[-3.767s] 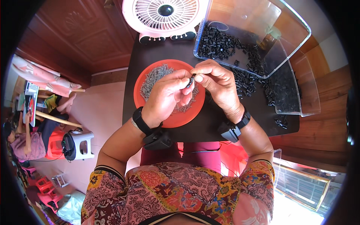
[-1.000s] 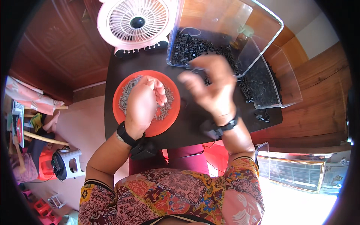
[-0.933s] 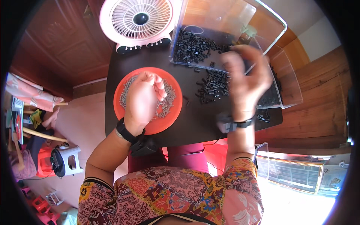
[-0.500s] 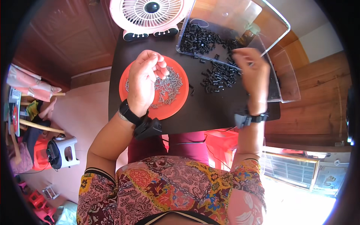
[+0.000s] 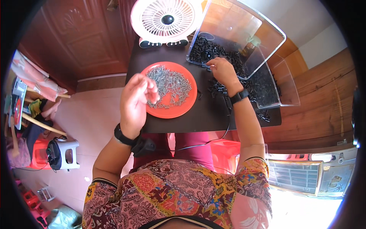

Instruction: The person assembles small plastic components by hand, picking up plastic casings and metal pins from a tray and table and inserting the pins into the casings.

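My left hand [image 5: 134, 101] hovers over the near left rim of a round orange-red plate [image 5: 167, 111], its fingers curled in toward the thumb. Whether a small piece sits in those fingers is hidden. Many small silvery metal pieces, which look like screws or springs, are spread across the plate [image 5: 192, 103]. To the right, my right hand [image 5: 225, 73] reaches over a pile of small black pieces [image 5: 216, 87] at the front of a clear plastic bin [image 5: 285, 38]. Its thumb and forefinger are pinched together; what they hold is too small to make out.
A pink and white fan [image 5: 167, 20] stands at the table's far left. More black pieces [image 5: 204, 47] fill the bin's bottom, and some [image 5: 264, 115] lie by the right edge of the dark table [image 5: 206, 122]. A cable [image 5: 198, 145] hangs by my lap.
My right hand has swung left from the bin's right side to its front left. My left hand has drawn back from above the plate's middle to its near left rim. The whole view has shifted slightly.
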Motion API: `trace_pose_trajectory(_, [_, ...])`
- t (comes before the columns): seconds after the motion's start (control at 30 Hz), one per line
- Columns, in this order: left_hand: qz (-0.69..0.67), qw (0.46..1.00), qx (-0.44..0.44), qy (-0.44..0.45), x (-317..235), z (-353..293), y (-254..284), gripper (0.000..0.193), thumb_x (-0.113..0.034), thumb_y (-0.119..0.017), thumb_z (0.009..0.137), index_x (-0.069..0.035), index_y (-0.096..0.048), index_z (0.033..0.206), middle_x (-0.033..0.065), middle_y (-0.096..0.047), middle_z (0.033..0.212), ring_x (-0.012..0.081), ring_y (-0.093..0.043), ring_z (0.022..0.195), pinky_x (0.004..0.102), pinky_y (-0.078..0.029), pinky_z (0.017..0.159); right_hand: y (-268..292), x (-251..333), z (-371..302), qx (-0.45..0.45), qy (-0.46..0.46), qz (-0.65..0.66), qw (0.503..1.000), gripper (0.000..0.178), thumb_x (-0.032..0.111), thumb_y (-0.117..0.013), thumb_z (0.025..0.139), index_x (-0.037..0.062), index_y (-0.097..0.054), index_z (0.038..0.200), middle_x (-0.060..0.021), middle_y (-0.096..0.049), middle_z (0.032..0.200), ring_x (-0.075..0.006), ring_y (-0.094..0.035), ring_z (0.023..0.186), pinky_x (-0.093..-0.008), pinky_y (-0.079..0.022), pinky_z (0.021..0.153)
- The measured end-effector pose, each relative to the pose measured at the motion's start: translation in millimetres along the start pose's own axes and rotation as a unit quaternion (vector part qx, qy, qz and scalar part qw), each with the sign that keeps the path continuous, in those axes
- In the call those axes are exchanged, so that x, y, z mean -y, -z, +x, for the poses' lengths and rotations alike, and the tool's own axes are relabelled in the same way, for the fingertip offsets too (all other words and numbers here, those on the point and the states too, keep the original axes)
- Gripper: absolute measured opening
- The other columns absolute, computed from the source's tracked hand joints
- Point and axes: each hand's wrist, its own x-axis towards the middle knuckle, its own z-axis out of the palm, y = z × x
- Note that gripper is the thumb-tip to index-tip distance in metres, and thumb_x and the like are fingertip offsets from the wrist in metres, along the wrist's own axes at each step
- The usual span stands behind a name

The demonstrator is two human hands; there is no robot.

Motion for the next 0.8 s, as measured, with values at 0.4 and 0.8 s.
trace_pose_trajectory(0.4, [0.050, 0.993, -0.094, 0.051, 29.6, -48.7, 37.2, 0.019, -0.020, -0.043, 0.095, -0.005, -0.051, 0.087, 0.0051, -0.055, 0.080, 0.0125, -0.053, 0.067, 0.0246, -0.041, 0.063, -11.4, 9.5, 7.2, 0.000, 0.097, -0.101, 0.990, 0.008, 0.011, -0.062, 0.077, 0.0116, -0.067, 0.083, -0.0062, -0.061, 0.084, -0.0269, -0.059, 0.088, -0.0382, -0.051, 0.076])
trace_pose_trajectory(0.8, [0.073, 0.994, -0.070, 0.041, 40.2, -55.0, 44.5, 0.021, -0.021, -0.044, 0.095, -0.003, -0.051, 0.087, 0.0060, -0.054, 0.081, 0.0132, -0.052, 0.069, 0.0261, -0.040, 0.065, 25.8, 43.2, -7.1, 0.000, 0.092, -0.056, 0.994, 0.004, 0.011, -0.063, 0.077, 0.0066, -0.064, 0.078, -0.0093, -0.061, 0.078, -0.0291, -0.059, 0.081, -0.0405, -0.049, 0.071])
